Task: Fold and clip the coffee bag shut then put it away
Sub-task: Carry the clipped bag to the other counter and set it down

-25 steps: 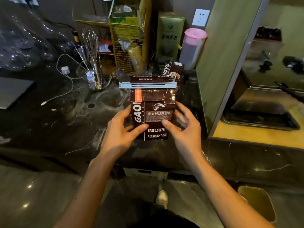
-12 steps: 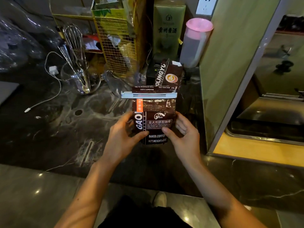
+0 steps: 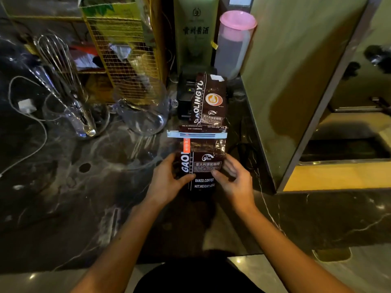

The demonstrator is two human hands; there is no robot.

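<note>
- Right, centre frame: the coffee bag [image 3: 201, 166] stands upright, held from both sides, its top folded over and pinched under a pale clip [image 3: 196, 135] lying across it.
- Left hand [image 3: 167, 182] has its grip closed on the bag's left edge, thumb across the front panel, fingers behind and hidden.
- Right hand [image 3: 234, 178] grips the right edge, thumb on the front near the print, fingers curled round the side.
- Just behind, touching or nearly so, a second coffee bag [image 3: 208, 100] stands upright; I can't tell if the two meet.
- Tight on the right: a tall panel [image 3: 296, 81] rises close by the bag, leaving a narrow strip of dark marble table [image 3: 63, 197].
- Left of the bag the table is open toward a clear glass jug [image 3: 143, 111] and a whisk [image 3: 61, 66] in a glass.
- Upper centre: a wire basket [image 3: 127, 60], a green box [image 3: 195, 34] and a pink-lidded container [image 3: 234, 41] crowd the back, their tops cut off by the frame.
- A white cable [image 3: 27, 123] runs off the left edge.
- Whether the bag's base rests on the table is hard to make out in shadow.
</note>
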